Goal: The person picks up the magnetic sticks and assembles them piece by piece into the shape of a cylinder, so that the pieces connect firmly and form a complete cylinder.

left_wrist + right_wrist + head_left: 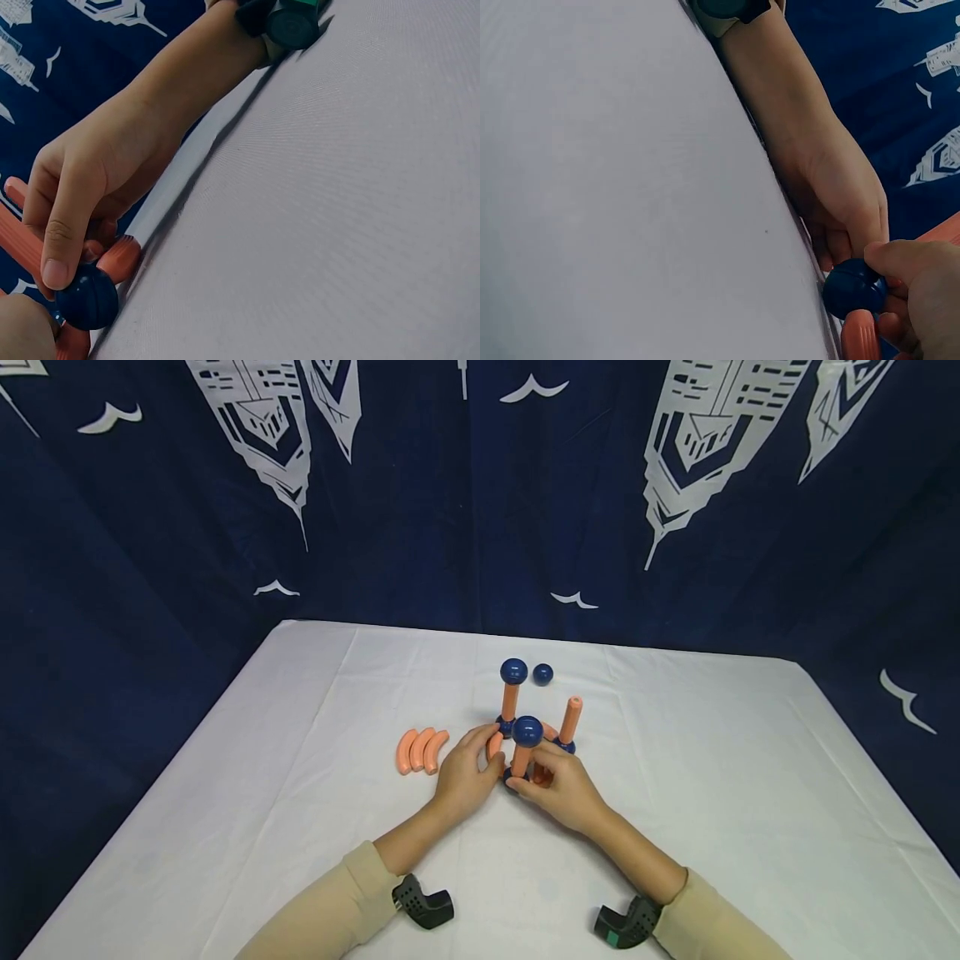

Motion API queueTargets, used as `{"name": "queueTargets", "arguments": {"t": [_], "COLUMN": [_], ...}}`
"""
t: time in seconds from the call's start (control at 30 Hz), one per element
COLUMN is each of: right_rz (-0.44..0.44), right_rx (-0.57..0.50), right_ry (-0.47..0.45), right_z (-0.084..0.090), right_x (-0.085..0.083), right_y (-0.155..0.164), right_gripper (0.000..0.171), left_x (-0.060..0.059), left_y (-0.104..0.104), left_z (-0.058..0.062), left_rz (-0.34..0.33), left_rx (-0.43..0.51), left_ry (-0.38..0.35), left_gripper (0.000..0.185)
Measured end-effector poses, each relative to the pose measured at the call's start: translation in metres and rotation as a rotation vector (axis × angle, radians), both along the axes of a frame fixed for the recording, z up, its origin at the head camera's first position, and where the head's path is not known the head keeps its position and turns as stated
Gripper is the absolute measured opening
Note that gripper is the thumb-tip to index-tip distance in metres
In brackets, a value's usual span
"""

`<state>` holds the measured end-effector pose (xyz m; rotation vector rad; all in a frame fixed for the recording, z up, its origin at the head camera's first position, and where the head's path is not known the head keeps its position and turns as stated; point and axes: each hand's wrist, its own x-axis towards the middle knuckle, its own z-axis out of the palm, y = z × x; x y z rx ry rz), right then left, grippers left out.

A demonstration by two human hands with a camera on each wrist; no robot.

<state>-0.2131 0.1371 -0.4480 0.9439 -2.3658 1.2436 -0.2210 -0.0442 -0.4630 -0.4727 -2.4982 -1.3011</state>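
A small frame of blue balls and orange rods stands between the two hands. In the head view, my left hand pinches a curved orange rod at the frame's left side. My right hand grips the front bottom blue ball, its thumb pressed on that ball and the fingers behind it. Above that ball rises an upright orange rod topped by another blue ball. Behind stands a second ball-topped post. To the right, a bare-topped upright rod sits on a blue ball.
Three curved orange rods lie side by side left of my left hand. One loose blue ball lies behind the frame. White cloth covers the table, and a dark blue patterned curtain hangs behind it.
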Motion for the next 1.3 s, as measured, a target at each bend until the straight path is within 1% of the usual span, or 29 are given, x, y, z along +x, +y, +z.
{"name": "queueTargets", "arguments": {"t": [0.13, 0.27, 0.43, 0.57, 0.83, 0.97, 1.1, 1.2, 1.3], "right_rz": [0.004, -0.006, -0.005, 0.001, 0.008, 0.004, 0.010, 0.008, 0.009], "right_rx": [-0.008, -0.005, -0.011, -0.021, -0.024, -0.024, -0.025, -0.028, -0.029], "right_ry": [0.032, 0.048, 0.052, 0.058, 0.041, 0.040, 0.043, 0.048, 0.051], "right_z": [0.000, 0.001, -0.001, -0.002, -0.004, -0.004, -0.005, -0.005, -0.005], "right_x": [0.002, 0.003, 0.002, 0.001, 0.001, 0.000, 0.000, 0.000, 0.001], "right_y": [-0.002, -0.003, -0.002, -0.001, -0.002, -0.003, -0.003, -0.002, -0.002], "right_gripper": [0.019, 0.021, 0.020, 0.020, 0.020, 0.021, 0.021, 0.021, 0.021], "left_x": [0.000, 0.000, 0.001, 0.001, 0.002, 0.003, 0.005, 0.007, 0.010], "left_y": [0.000, 0.000, 0.001, 0.002, 0.001, 0.001, 0.000, 0.000, -0.004], "left_z": [0.000, 0.001, 0.002, 0.002, 0.001, 0.003, 0.010, 0.016, 0.021], "left_rz": [-0.016, -0.014, -0.007, 0.000, 0.007, 0.004, -0.005, -0.014, -0.009], "left_rx": [-0.033, -0.047, -0.038, -0.036, -0.011, 0.008, 0.020, 0.028, 0.035], "left_ry": [-0.004, -0.001, 0.014, 0.002, -0.002, -0.002, -0.028, -0.071, -0.110], "left_gripper": [0.046, 0.046, 0.045, 0.044, 0.041, 0.040, 0.041, 0.043, 0.043]}}
